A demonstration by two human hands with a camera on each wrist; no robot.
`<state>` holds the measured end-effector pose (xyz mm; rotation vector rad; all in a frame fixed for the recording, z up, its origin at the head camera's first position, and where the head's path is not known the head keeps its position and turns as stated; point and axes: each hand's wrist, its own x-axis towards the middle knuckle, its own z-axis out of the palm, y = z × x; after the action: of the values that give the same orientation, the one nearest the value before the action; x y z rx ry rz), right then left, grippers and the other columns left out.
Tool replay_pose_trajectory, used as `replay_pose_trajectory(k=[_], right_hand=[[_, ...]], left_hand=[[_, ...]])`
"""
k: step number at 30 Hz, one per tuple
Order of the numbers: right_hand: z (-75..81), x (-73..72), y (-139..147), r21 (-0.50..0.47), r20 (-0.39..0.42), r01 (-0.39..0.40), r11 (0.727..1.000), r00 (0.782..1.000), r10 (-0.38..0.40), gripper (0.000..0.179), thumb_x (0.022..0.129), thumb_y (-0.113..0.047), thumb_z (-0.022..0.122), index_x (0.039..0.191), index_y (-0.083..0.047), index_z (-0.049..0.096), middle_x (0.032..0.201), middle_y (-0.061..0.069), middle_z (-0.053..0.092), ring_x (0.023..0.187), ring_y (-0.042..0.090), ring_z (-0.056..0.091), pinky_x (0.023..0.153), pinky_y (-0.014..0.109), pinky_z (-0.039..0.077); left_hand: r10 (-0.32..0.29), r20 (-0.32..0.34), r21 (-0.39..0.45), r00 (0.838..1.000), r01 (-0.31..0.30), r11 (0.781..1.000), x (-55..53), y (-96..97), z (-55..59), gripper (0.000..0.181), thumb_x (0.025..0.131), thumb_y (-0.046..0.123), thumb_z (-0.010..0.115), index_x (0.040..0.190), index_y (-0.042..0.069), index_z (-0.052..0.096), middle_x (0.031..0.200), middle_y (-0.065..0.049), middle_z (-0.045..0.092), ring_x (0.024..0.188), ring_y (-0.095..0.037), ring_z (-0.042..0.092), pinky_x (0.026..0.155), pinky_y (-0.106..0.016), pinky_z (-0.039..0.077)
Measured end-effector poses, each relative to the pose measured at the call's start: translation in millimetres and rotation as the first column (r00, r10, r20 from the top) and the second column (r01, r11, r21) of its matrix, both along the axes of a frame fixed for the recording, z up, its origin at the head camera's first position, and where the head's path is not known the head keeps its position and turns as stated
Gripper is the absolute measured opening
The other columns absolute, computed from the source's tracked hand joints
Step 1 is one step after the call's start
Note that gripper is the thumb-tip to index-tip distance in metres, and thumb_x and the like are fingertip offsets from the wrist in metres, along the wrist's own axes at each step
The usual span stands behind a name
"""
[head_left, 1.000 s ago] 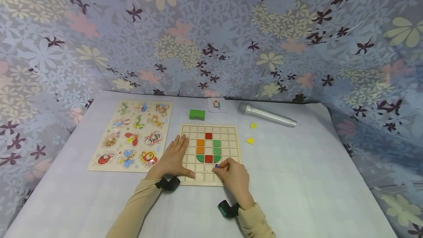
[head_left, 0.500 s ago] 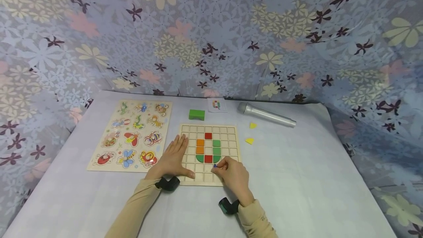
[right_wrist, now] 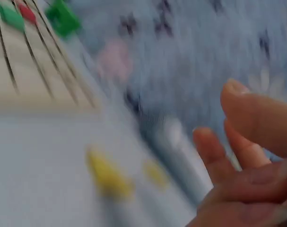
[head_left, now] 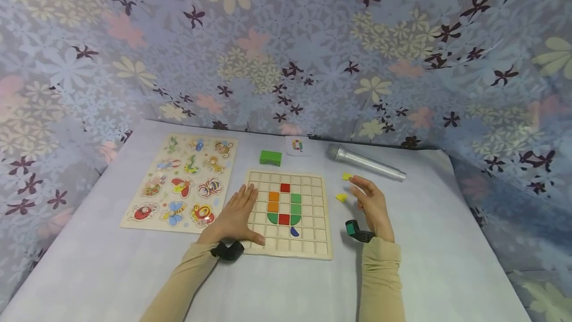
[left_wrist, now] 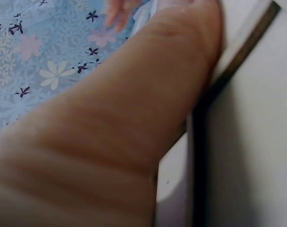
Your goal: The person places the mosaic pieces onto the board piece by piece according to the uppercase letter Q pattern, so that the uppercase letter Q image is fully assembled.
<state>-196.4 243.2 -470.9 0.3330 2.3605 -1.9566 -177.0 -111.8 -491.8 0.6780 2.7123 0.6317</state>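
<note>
My left hand [head_left: 236, 217] lies with spread fingers on the left edge of a wooden grid board [head_left: 308, 247]. On the board sit red tiles [head_left: 284, 188], orange tiles [head_left: 273, 201] and green tiles [head_left: 296, 208] in a ring-like pattern. A dark blue rounded piece [head_left: 294, 232] lies at a slant just below the ring. Over the table right of the board, my right hand [head_left: 373, 205] holds nothing, fingers loosely bent and thumb apart. Its fingertips are near two yellow pieces, one farther back [head_left: 347, 176] and one nearer [head_left: 341, 197]. The left wrist view mostly shows the thumb [left_wrist: 134, 85].
A puzzle board with insect pictures [head_left: 129, 217] lies at the left. Behind the grid board are a green block [head_left: 270, 158] and a small pattern card [head_left: 306, 151]. A silver microphone [head_left: 368, 163] lies at the back right, beyond the yellow pieces. Flowered cloth hangs behind.
My right hand has let go of the blue piece, leaving it on the board, and moved right and back toward the yellow pieces. My left hand stays in place. The head view has shifted slightly.
</note>
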Motion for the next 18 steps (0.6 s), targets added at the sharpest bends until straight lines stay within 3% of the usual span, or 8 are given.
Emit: replay_pose_trajectory(k=[3,6,8,9,11,13,15,18], right_hand=[[-9.4,-2.3,12.8,0.062,0.052,0.013,0.998,0.998,-0.017,0.051,0.094,-0.021,0.063,0.141,-0.010,0.046,0.113,-0.025,0.063,0.074,-0.005,0.049,0.062,0.011,0.041],[-14.9,-5.6,10.7,0.209,0.026,-0.035,0.977,0.999,0.030,0.051,0.092,-0.022,0.067,0.138,-0.010,0.050,0.129,-0.007,0.064,0.108,0.006,0.058,0.091,0.025,0.049],[-16.2,-8.2,5.8,0.272,-0.012,-0.058,0.961,0.998,0.064,0.049,0.090,-0.018,0.068,0.136,-0.007,0.052,0.137,0.010,0.060,0.131,0.019,0.049,0.111,0.039,0.039],[-16.5,-9.0,3.1,0.297,-0.028,-0.055,0.953,0.997,0.067,0.048,0.089,-0.015,0.069,0.134,-0.006,0.054,0.137,0.015,0.059,0.135,0.025,0.045,0.113,0.044,0.035],[-16.7,-9.2,-1.6,0.355,-0.043,-0.039,0.934,0.997,0.058,0.044,0.088,-0.010,0.069,0.130,-0.005,0.057,0.133,0.018,0.060,0.136,0.032,0.044,0.114,0.050,0.033],[-16.7,-8.4,-6.0,0.412,-0.054,-0.018,0.911,0.998,0.044,0.041,0.086,-0.006,0.068,0.126,-0.005,0.060,0.128,0.018,0.064,0.131,0.034,0.048,0.108,0.050,0.037],[-16.2,-7.5,-10.1,0.481,-0.071,-0.004,0.877,0.996,0.043,0.038,0.085,-0.004,0.068,0.123,-0.005,0.063,0.121,0.019,0.067,0.116,0.033,0.056,0.094,0.044,0.045],[-16.3,-5.1,-13.6,0.549,-0.072,-0.013,0.836,0.995,0.063,0.033,0.087,-0.005,0.066,0.120,-0.004,0.066,0.119,0.021,0.067,0.105,0.033,0.059,0.087,0.041,0.046]], left_hand=[[-0.015,-0.004,-0.006,1.000,0.014,1.000,0.7,-1.3,1.1,0.133,0.066,0.059,0.080,0.153,-0.005,0.004,0.162,-0.022,-0.004,0.150,-0.039,-0.007,0.123,-0.053,0.004],[-0.007,-0.018,-0.014,1.000,0.007,1.000,-0.2,-2.4,1.9,0.132,0.066,0.059,0.080,0.153,-0.004,0.005,0.162,-0.021,-0.005,0.150,-0.039,-0.007,0.123,-0.052,0.003],[0.001,-0.030,-0.010,1.000,-0.002,1.000,-1.0,-2.6,2.4,0.131,0.065,0.058,0.081,0.153,-0.005,0.006,0.162,-0.022,-0.003,0.150,-0.039,-0.006,0.123,-0.053,0.003],[0.002,-0.028,-0.011,1.000,-0.002,1.000,-1.1,-2.6,2.6,0.131,0.066,0.058,0.081,0.153,-0.005,0.006,0.162,-0.022,-0.003,0.150,-0.039,-0.006,0.123,-0.053,0.003],[-0.004,-0.021,-0.010,1.000,0.004,1.000,-1.1,-2.0,2.5,0.131,0.066,0.059,0.080,0.153,-0.005,0.006,0.162,-0.023,-0.004,0.150,-0.040,-0.006,0.123,-0.053,0.003],[-0.009,-0.021,-0.010,1.000,0.008,1.000,-0.8,-1.9,2.0,0.131,0.066,0.059,0.080,0.153,-0.006,0.006,0.162,-0.023,-0.003,0.150,-0.041,-0.006,0.123,-0.054,0.004],[-0.005,-0.017,-0.004,1.000,0.005,1.000,-0.5,-2.2,1.8,0.132,0.065,0.058,0.081,0.153,-0.006,0.006,0.162,-0.023,-0.003,0.150,-0.041,-0.005,0.123,-0.054,0.004],[-0.006,-0.016,-0.006,1.000,0.006,1.000,0.6,-1.5,2.4,0.131,0.065,0.058,0.081,0.153,-0.006,0.007,0.162,-0.023,-0.002,0.150,-0.040,-0.005,0.123,-0.054,0.005]])
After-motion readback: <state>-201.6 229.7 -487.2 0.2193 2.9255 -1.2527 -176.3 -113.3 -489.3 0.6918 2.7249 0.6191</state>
